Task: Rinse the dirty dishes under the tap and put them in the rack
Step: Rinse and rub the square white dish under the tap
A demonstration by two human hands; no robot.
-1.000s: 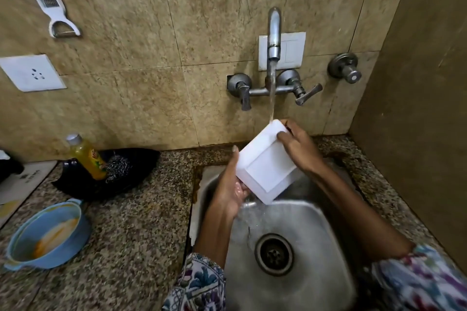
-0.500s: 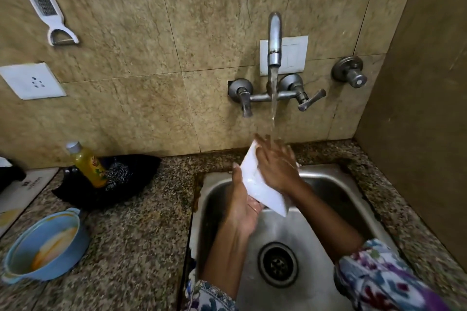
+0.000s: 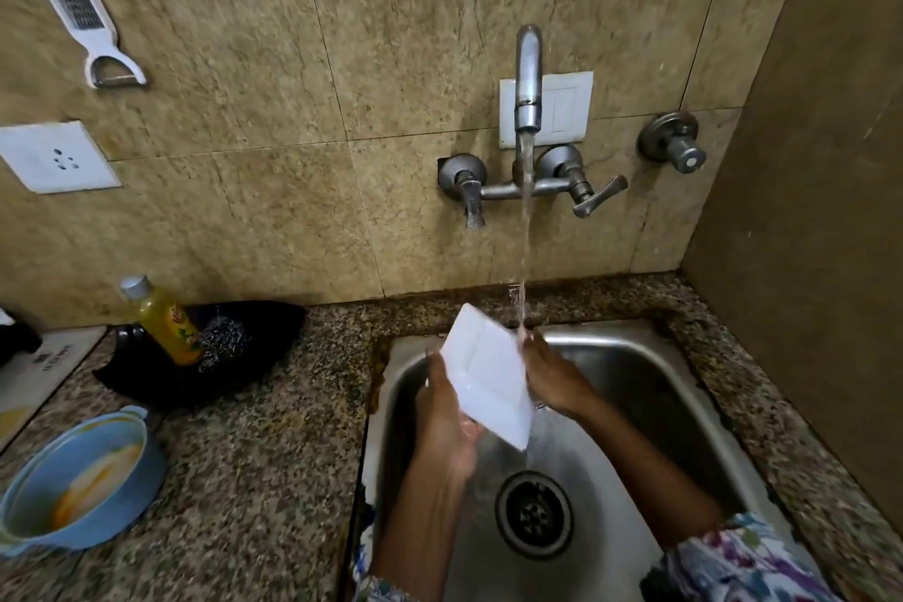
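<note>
A white square plate [image 3: 483, 369] is held tilted over the steel sink [image 3: 645, 386], its underside towards me. My left hand [image 3: 447, 420] grips its lower left edge. My right hand [image 3: 549, 379] holds its right edge, fingers behind the plate. Water runs from the wall tap [image 3: 528, 78] and strikes the plate's right edge by my right fingers, then drips off the lower corner. A dirty light-blue bowl [image 3: 73, 479] with orange residue sits on the counter at the far left. No rack is in view.
A yellow bottle [image 3: 163, 320] and a steel scrubber [image 3: 222, 340] rest in a black dish behind the bowl. The sink drain [image 3: 533, 513] lies below my hands. A grater [image 3: 68, 0] and a socket [image 3: 56, 156] hang on the tiled wall. A side wall closes the right.
The plate has come lower into the sink. My right hand has shifted from the plate's face to its right edge. The view has tilted down slightly.
</note>
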